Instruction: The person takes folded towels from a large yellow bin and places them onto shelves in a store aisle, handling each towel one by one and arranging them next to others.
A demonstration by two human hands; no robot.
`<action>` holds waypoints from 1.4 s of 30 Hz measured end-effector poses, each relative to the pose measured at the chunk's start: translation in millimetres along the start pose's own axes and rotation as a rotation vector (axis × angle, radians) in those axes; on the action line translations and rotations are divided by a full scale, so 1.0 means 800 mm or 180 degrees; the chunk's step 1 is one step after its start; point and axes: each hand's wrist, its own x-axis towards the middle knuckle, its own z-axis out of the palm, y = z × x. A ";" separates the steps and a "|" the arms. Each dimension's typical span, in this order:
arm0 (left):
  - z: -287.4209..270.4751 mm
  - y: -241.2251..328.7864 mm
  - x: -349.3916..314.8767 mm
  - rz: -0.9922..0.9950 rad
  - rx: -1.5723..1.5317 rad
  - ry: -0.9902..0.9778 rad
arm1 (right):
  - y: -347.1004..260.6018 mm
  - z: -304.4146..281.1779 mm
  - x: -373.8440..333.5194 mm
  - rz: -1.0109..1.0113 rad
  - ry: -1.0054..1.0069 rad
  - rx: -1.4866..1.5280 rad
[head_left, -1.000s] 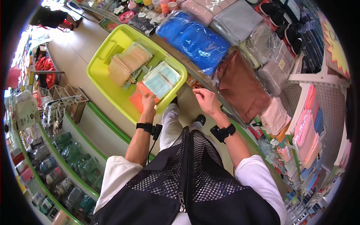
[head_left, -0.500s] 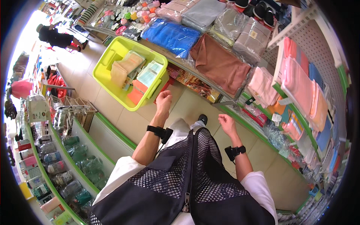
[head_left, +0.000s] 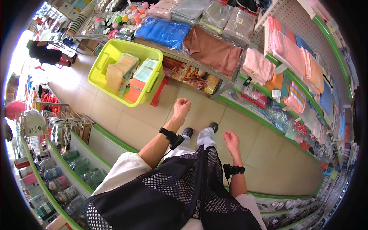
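My left hand [head_left: 182, 109] hangs in the air over the tiled floor, its fingers curled into a loose fist with nothing visible in them. Lower and to the right, my right hand [head_left: 231, 142] is also raised over the floor, its fingers loosely bent and apart, holding nothing. Both wrists wear a black strap with a small device. Nearest to my left hand is a lime-green plastic bin [head_left: 100, 81], apart from it. Inside lie folded packs of cloth: a beige pack [head_left: 115, 74], a pale blue pack [head_left: 145, 69] and an orange pack [head_left: 136, 91].
A red stool [head_left: 160, 93] shows beneath the bin. Behind stands a display table with a brown folded cloth [head_left: 211, 50] and a blue wrapped pack [head_left: 162, 33]. Shelves of pink towels [head_left: 288, 46] line the right; bottles [head_left: 80, 165] fill the left. A person [head_left: 46, 53] stands far left.
The view has shifted, so the bin and table sit further left. My left hand is farther from the bin. My right hand is lower in view, its fingers looser.
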 end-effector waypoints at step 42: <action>0.853 -0.518 -0.666 -0.0404 0.2819 -0.3676 | 0.565 -0.629 -0.563 0.1173 0.4398 0.2851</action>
